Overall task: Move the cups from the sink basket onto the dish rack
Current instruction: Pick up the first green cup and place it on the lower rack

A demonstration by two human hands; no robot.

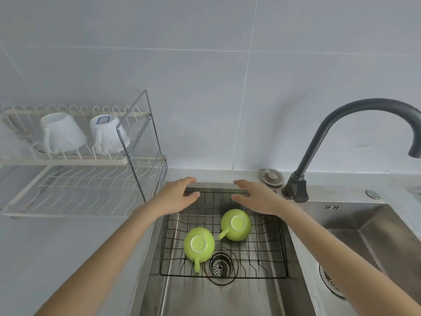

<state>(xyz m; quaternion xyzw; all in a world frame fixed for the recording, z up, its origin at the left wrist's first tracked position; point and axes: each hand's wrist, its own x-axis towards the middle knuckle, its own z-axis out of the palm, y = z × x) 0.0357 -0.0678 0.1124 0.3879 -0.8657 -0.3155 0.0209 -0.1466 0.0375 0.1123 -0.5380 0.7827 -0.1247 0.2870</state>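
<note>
Two green cups lie upside down in the black wire sink basket point(262, 273): one cup point(198, 245) at the front left with its handle toward me, the other cup point(236, 224) farther back with its handle to the left. My left hand point(180, 197) hovers over the basket's back left corner, fingers spread, holding nothing. My right hand point(257, 198) hovers over the back right, just beyond the farther cup, also spread and holding nothing. The white two-tier dish rack point(68, 160) stands on the counter to the left.
Two white mugs point(62, 133) point(108, 133) rest upside down on the rack's upper tier; a chrome frame point(136, 144) borders its right end. A dark faucet point(341, 133) arches at the back right. A second sink basin point(364, 236) lies to the right. The drain point(219, 266) sits beneath the basket.
</note>
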